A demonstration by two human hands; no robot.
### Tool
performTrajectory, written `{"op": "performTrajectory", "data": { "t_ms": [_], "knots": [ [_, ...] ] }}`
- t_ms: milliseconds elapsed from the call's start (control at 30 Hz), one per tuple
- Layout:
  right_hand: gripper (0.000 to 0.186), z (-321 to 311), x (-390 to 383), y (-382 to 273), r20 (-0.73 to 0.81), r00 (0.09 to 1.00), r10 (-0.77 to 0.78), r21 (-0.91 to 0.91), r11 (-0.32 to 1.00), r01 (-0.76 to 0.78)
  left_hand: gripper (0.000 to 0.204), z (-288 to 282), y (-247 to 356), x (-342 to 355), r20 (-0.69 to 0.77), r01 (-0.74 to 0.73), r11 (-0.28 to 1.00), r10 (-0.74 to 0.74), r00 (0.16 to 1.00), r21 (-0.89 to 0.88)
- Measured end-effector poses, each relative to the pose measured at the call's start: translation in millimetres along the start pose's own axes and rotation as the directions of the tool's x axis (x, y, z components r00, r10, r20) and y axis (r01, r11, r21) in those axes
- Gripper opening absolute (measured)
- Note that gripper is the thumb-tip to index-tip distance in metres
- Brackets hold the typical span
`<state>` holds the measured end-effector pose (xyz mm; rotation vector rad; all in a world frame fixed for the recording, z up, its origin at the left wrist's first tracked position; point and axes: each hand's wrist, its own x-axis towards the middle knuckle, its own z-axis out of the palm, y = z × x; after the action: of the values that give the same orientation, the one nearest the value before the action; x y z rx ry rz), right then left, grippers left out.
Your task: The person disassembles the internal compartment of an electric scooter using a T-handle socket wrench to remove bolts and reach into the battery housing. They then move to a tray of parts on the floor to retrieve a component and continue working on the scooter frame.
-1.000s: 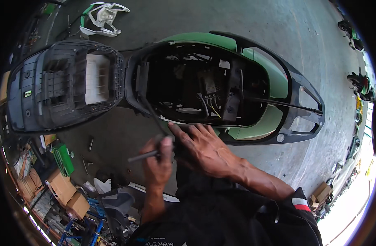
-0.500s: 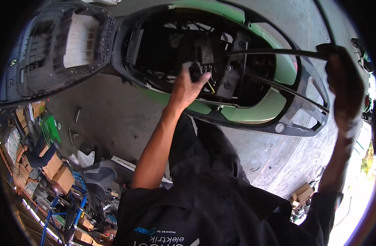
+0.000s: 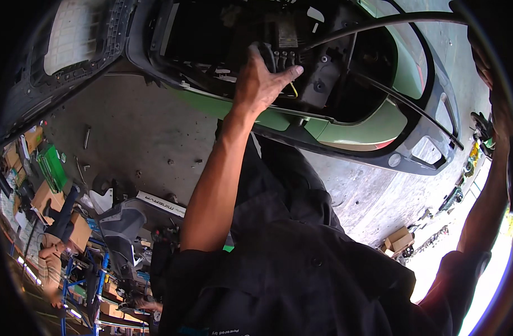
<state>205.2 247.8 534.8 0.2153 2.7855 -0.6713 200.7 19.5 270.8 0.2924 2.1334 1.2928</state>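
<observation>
My left hand (image 3: 261, 84) reaches into the open bay of a green and black scooter body (image 3: 351, 130). Its fingers curl over a small black part (image 3: 266, 55), while the thumb points out to the right. Beside the thumb are a row of metal terminals (image 3: 284, 56), a ribbed block (image 3: 287, 35) and a thin yellow wire (image 3: 294, 89). A thick black cable (image 3: 379, 22) arches from near these terminals toward the upper right. At that far end my right hand (image 3: 487, 67), raised and deep in shadow, closes round the cable; its fingers are partly hidden.
The dark underside of a hinged seat (image 3: 71, 39) stands at the left. A grey rear bracket (image 3: 424, 145) projects on the right. On the floor lie cardboard boxes (image 3: 399, 239), a green box (image 3: 52, 168) and a white panel strip (image 3: 161, 204). Another person (image 3: 55, 246) is at lower left.
My right hand has moved up and outward to the right, and the cable now arches higher. The left hand stays at the same black part. The whole view has shifted.
</observation>
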Motion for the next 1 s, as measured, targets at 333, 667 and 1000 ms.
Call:
{"op": "performTrajectory", "data": {
  "t_ms": [333,667,1000],
  "knots": [
    [0.028,34.7,33.6,-34.3,0.136,0.980,-0.148,-0.206,0.963,0.174,0.087,-6.4,-3.7,-5.1,-0.041,0.029,0.996,-0.026,0.999,0.081],
    [0.029,22.1,47.7,-53.0,0.147,0.974,-0.171,-0.471,0.854,0.221,0.084,0.2,15.9,-3.2,-0.057,-0.088,0.986,0.097,0.994,0.144],
    [0.019,-8.4,50.1,-58.7,0.068,0.992,-0.105,-0.247,0.962,0.119,0.090,9.8,29.6,-1.5,0.114,-0.012,0.953,-0.024,0.993,0.302]
  ]
}}
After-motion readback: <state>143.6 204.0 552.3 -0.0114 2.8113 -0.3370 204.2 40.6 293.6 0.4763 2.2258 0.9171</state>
